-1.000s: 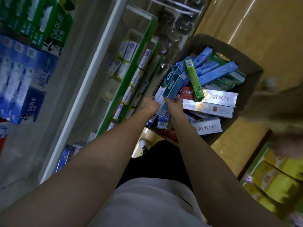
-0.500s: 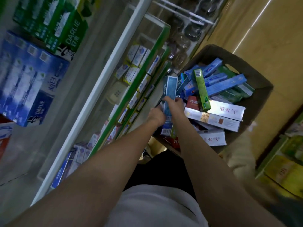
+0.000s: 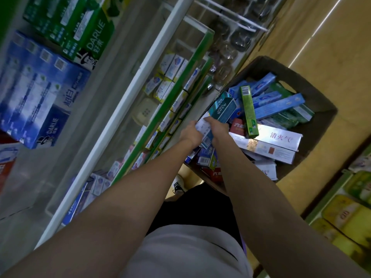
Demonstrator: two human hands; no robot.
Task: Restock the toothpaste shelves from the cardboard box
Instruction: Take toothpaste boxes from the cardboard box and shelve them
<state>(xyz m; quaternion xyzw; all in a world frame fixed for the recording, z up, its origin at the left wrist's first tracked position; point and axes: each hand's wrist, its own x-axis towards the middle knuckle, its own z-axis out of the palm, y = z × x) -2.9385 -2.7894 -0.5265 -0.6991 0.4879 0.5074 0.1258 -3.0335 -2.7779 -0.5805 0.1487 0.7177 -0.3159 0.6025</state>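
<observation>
A cardboard box point(image 3: 313, 103) on the floor holds several toothpaste cartons in blue, green, white and red. Over its near left corner both my hands hold a small stack of teal-blue toothpaste cartons point(image 3: 222, 109). My left hand point(image 3: 190, 133) grips the stack's lower end from the left. From the right, my right hand point(image 3: 218, 128) curls round the same cartons. The green-edged toothpaste shelves point(image 3: 186, 81) run along the left, with small cartons standing on them.
Large blue and green Darlie multipacks point(image 3: 40, 93) fill the upper left shelf. Hanging packets point(image 3: 230, 47) are behind the box. Yellow packages point(image 3: 351, 213) sit on a low shelf at the right. My shoe point(image 3: 178, 183) stands by the box on the tan floor.
The stack, upright half a second ago, now tilts to the right over the box. Both hands keep hold of it and have stayed above the box's near left corner.
</observation>
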